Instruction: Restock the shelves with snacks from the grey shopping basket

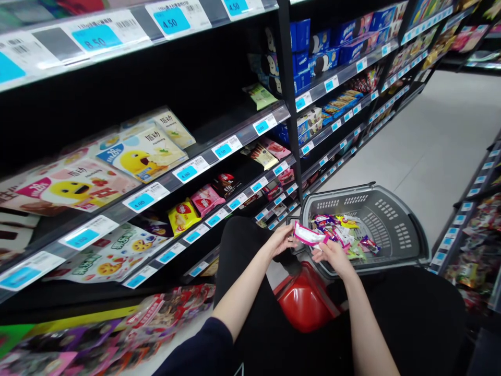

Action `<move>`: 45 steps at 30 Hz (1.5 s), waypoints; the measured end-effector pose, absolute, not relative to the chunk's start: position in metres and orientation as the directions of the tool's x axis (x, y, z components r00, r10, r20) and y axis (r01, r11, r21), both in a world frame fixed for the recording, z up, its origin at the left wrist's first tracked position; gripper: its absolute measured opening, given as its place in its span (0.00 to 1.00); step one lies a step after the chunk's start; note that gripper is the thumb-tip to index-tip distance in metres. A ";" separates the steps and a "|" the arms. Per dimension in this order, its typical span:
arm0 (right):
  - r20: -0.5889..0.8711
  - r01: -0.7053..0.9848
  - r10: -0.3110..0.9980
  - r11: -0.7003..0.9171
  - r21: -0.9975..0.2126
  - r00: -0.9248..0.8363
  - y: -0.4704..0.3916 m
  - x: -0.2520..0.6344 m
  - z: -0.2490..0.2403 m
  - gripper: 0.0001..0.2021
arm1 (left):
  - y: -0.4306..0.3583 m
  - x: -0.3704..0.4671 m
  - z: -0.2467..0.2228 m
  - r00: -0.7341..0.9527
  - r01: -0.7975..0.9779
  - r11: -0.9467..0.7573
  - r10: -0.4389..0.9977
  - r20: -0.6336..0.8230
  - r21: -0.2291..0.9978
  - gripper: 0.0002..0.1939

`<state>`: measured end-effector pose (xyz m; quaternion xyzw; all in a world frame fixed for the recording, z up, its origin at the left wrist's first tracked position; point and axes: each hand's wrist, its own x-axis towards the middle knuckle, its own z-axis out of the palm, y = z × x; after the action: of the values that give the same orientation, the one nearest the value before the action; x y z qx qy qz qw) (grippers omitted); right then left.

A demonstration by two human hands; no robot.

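Observation:
A small white snack packet with a pink border [310, 235] is stretched between my two hands, a little above the near left side of a grey shopping basket [385, 222]. My left hand [282, 240] pinches its left end, and the fingers of my right hand [331, 255] are closed on its right end. Whether the packet is sealed or torn I cannot tell. Inside the basket lies a heap of small wrapped snacks [340, 230] in purple, yellow, white and green. Below my hands, between my knees, is a glossy red object [307, 300].
Shelves with price tags run along my left, bearing boxed snacks [146, 151] and a yellow packet [183, 215]. Blue cookie boxes [324, 60] stand farther down. More bagged goods [475, 250] fill the right shelf. Colourful packets [164, 318] hang low at left. Pale floor [462, 115] stretches ahead.

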<state>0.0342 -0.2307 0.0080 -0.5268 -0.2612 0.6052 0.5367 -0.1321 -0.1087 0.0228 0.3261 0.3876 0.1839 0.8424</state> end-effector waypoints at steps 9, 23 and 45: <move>-0.273 -0.244 0.918 -0.205 -0.948 0.290 -0.228 0.032 0.001 0.21 | -0.114 -0.127 0.018 0.601 -0.049 0.680 0.605 -0.522 0.731 0.21; -0.425 -0.695 0.824 -0.054 -0.717 0.374 -0.221 0.004 -0.004 0.23 | -0.121 -0.114 0.017 0.510 -0.237 0.586 0.754 -0.414 0.775 0.19; -0.446 0.002 0.351 -0.787 -0.617 0.823 -0.246 0.064 -0.053 0.16 | -0.123 -0.111 -0.006 0.402 0.216 0.624 0.644 -0.650 0.751 0.18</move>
<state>0.0637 -0.2461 -0.0526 -0.9026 -0.0979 0.2806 0.3113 -0.1111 -0.1232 -0.0062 0.4084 0.5267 0.1464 0.7310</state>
